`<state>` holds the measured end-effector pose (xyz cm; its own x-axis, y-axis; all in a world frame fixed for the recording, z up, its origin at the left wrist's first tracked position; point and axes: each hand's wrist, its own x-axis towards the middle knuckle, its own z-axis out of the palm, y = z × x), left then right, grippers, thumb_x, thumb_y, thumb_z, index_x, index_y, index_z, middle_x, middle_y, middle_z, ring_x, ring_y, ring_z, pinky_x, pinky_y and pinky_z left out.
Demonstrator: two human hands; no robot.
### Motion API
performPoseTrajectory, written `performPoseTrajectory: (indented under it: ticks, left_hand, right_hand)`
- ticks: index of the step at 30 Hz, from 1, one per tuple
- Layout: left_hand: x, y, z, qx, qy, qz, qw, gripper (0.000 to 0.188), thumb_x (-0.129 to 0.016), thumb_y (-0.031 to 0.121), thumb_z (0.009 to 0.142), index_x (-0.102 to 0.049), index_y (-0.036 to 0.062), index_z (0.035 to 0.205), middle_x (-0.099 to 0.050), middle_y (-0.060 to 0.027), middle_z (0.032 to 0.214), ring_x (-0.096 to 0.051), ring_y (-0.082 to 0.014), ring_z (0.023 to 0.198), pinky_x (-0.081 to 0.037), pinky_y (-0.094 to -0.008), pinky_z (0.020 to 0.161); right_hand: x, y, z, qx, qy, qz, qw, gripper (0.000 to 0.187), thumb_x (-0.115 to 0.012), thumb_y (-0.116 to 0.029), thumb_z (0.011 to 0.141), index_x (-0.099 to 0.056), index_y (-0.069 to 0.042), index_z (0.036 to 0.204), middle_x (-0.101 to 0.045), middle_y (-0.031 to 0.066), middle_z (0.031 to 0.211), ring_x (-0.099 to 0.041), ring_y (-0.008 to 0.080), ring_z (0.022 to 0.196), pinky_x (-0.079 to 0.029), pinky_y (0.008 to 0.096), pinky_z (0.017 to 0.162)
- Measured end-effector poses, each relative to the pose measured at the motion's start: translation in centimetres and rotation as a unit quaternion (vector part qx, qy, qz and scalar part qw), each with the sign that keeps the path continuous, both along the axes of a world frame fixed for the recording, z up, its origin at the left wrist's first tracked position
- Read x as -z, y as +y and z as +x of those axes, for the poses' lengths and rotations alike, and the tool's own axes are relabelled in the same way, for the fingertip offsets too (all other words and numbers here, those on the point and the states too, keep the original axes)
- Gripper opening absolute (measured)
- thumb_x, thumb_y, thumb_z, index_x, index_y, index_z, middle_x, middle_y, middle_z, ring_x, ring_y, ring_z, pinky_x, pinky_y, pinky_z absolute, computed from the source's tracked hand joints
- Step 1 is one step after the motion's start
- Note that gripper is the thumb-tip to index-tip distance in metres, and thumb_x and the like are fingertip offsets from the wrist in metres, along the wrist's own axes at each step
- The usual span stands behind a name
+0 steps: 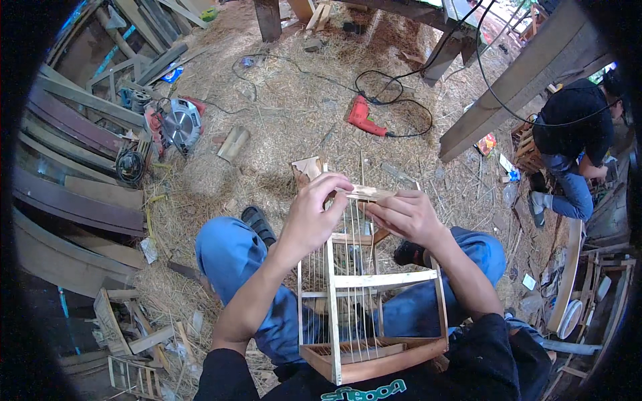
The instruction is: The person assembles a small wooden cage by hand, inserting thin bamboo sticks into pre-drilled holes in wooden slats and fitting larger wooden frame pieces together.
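Our left hand and right hand pinch a wooden strip | slatted frame before us | uneven pressure, we judge, could snap thin rods

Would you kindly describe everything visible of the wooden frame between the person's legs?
The wooden frame is an open, box-like cage of slim, pale bars, with thin rods running lengthwise, a pale crossbar and a curved, reddish-brown board at its near end. It sits between the blue-trousered legs. At its far end, the left hand and right hand pinch a pale strip.
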<state>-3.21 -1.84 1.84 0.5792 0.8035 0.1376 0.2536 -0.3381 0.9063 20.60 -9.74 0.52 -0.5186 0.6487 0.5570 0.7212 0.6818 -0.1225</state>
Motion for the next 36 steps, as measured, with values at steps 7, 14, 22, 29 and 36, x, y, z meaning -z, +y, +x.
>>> performPoseTrajectory:
  ticks: [7,14,22,29,36]
  left_hand:
    - [0.14,0.02,0.14,0.001,-0.003,-0.01,1.0,0.022,-0.059,0.01,0.1,-0.073,-0.0034,0.112,-0.072,-0.0143,0.12,-0.07,-0.0261,0.115,-0.053,-0.0364,0.1]
    - [0.08,0.07,0.16,0.004,-0.001,-0.007,1.0,0.021,-0.06,0.009,0.1,-0.072,-0.0031,0.112,-0.072,-0.0147,0.12,-0.069,-0.0268,0.117,-0.053,-0.0368,0.101]
    - [0.07,0.02,0.28,0.004,-0.001,-0.011,1.0,0.021,-0.06,0.008,0.099,-0.072,-0.0038,0.111,-0.072,-0.0156,0.12,-0.069,-0.0286,0.118,-0.051,-0.0386,0.104]
    - [-0.14,-0.06,0.41,-0.002,0.002,-0.019,1.0,0.021,-0.059,0.007,0.099,-0.071,-0.0045,0.111,-0.072,-0.0163,0.119,-0.069,-0.0285,0.117,-0.051,-0.0385,0.104]
    - [0.1,0.03,0.34,0.001,-0.002,-0.013,1.0,0.02,-0.059,0.006,0.098,-0.071,-0.0043,0.11,-0.073,-0.0165,0.119,-0.07,-0.0288,0.117,-0.051,-0.0387,0.104]
  right_hand:
    - [0.24,0.03,0.16,-0.001,-0.004,0.005,1.0,0.025,-0.079,-0.017,0.084,-0.074,-0.008,0.107,-0.07,0.0007,0.091,-0.067,0.0145,0.068,-0.053,0.03,0.06]
    - [-0.06,0.02,0.02,-0.001,0.008,0.024,1.0,0.027,-0.079,-0.017,0.084,-0.074,-0.008,0.108,-0.07,0.001,0.091,-0.066,0.0146,0.066,-0.053,0.03,0.059]
    - [-0.15,0.03,0.06,-0.012,-0.006,0.016,1.0,0.028,-0.077,-0.015,0.083,-0.073,-0.007,0.11,-0.069,0.0009,0.092,-0.067,0.0146,0.068,-0.053,0.03,0.06]
    - [-0.51,0.05,-0.11,-0.012,-0.006,0.012,1.0,0.028,-0.076,-0.015,0.084,-0.072,-0.007,0.11,-0.068,0.0001,0.092,-0.067,0.0145,0.07,-0.054,0.0301,0.062]
    - [-0.3,0.07,-0.22,-0.016,-0.001,0.016,1.0,0.031,-0.075,-0.016,0.082,-0.071,-0.007,0.111,-0.068,0.0011,0.094,-0.069,0.0155,0.073,-0.056,0.0298,0.065]
